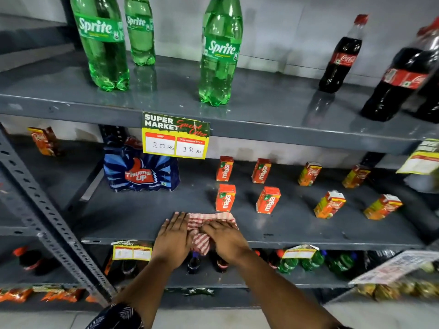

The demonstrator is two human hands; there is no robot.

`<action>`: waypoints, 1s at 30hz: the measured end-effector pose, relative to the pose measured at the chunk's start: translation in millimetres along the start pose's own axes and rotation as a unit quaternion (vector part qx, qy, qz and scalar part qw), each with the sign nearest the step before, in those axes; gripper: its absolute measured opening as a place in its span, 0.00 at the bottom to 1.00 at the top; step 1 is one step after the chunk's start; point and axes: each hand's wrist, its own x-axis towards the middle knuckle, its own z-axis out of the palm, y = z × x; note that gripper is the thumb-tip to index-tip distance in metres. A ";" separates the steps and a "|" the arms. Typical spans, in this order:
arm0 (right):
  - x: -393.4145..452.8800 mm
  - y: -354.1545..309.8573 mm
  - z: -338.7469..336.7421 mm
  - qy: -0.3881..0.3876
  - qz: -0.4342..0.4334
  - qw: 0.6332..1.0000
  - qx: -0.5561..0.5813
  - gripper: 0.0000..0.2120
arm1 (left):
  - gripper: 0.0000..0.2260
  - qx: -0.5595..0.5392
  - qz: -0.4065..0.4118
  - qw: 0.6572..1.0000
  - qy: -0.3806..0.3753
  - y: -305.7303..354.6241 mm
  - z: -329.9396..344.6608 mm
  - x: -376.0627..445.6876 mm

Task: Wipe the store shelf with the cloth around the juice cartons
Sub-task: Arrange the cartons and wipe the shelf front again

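Note:
A red-and-white striped cloth lies at the front edge of the grey middle shelf, one corner hanging over the edge. My left hand lies flat with straight fingers on the cloth's left part. My right hand presses on the cloth's right part, fingers slightly bent. Just behind the cloth stand two orange Maaza juice cartons, with two more farther back. To the right stand several yellow-orange juice cartons.
A blue Thums Up bottle pack stands at the shelf's left. A price tag hangs from the upper shelf, which carries Sprite bottles and cola bottles. More bottles fill the shelf below. A perforated upright runs at the left.

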 end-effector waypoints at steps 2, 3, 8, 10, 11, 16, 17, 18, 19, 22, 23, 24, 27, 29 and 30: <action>-11.6 13.3 -4.2 -0.004 0.008 1.000 -0.008 0.25 | 0.27 -0.009 0.002 1.000 0.010 2.2 0.6 -1.9; -17.8 19.9 -6.0 -0.005 0.011 1.000 -0.011 0.26 | 0.28 -0.012 0.003 1.000 0.010 3.0 1.4 -3.3; -45.8 52.2 -14.5 -0.009 0.025 0.999 -0.022 0.29 | 0.37 0.039 0.033 0.999 -0.017 13.9 7.8 -12.9; -56.0 64.9 -18.3 -0.008 0.032 0.999 -0.026 0.29 | 0.46 0.053 0.035 0.998 -0.016 20.8 8.1 -14.5; -62.4 72.9 -21.3 -0.007 0.037 0.999 -0.030 0.28 | 0.49 0.054 0.032 0.998 -0.014 26.1 9.1 -14.8; -97.7 113.5 -36.2 -0.008 0.065 0.997 -0.029 0.26 | 0.51 0.075 0.009 0.997 -0.026 51.6 12.4 -15.7; -105.4 121.0 -39.3 -0.014 0.066 0.997 -0.027 0.25 | 0.48 0.078 0.002 0.996 -0.036 54.8 14.2 -16.8; -113.2 127.8 -43.0 -0.019 0.067 0.997 -0.027 0.24 | 0.43 0.082 -0.007 0.996 -0.045 57.7 16.1 -18.4; -120.0 134.3 -47.3 -0.023 0.068 0.997 -0.027 0.24 | 0.38 0.086 -0.017 0.995 -0.056 60.3 16.9 -20.0; -136.1 149.4 -64.4 -0.025 0.085 0.996 -0.008 0.24 | 0.34 0.096 -0.041 0.992 -0.069 67.0 14.0 -21.6; -140.6 152.6 -71.7 -0.025 0.095 0.995 -0.007 0.25 | 0.34 0.105 -0.043 0.991 -0.066 71.2 10.5 -21.5; -144.1 154.4 -79.6 -0.021 0.102 0.995 -0.009 0.25 | 0.34 0.116 -0.045 0.991 -0.053 76.7 5.8 -21.1; -147.8 147.7 -108.7 0.032 0.099 0.995 0.001 0.23 | 0.34 0.131 -0.047 0.990 0.032 100.1 -12.5 -23.5; -147.1 134.0 -131.9 0.077 0.072 0.994 0.009 0.24 | 0.36 0.151 -0.037 0.983 0.101 118.5 -27.2 -29.2; -146.9 126.2 -143.6 0.107 0.057 0.993 0.009 0.24 | 0.36 0.158 -0.032 0.978 0.132 126.5 -33.6 -30.9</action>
